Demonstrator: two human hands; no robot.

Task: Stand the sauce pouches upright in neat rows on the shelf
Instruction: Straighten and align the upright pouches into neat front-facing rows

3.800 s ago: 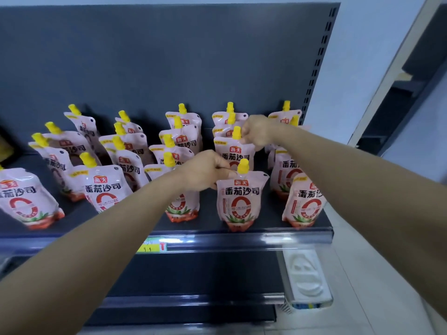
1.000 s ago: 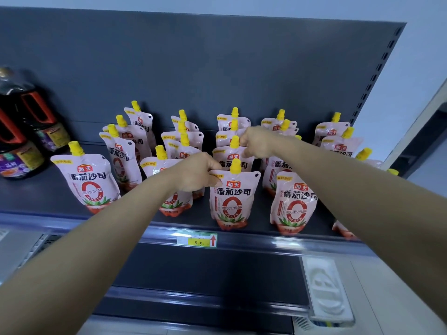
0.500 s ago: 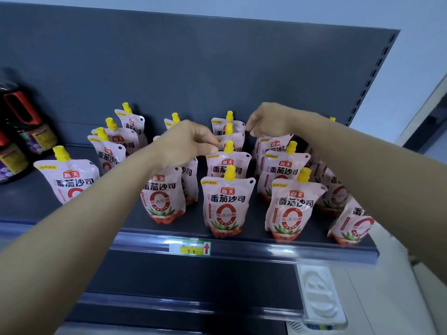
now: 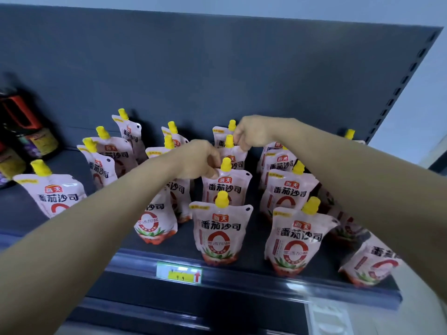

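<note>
Sauce pouches (image 4: 219,229) stand in rows on the dark shelf (image 4: 254,278).
Left hand (image 4: 197,159) pinches the top corner of the second pouch (image 4: 226,183) in the middle row; right hand (image 4: 252,131) is closed on the third pouch (image 4: 238,154) behind it, by its yellow cap (image 4: 229,141). Dark bottles (image 4: 26,131) stand far left.

Both bare forearms extend forward, converging toward the centre. Left hand (image 4: 197,159): fingers curled, fingertips pinched together and pointing right, knuckles up. Right hand (image 4: 254,131): held farther forward and slightly higher, loosely fisted, fingertips (image 4: 239,143) pinched and pointing down-left. Hands apart, not touching.
</note>
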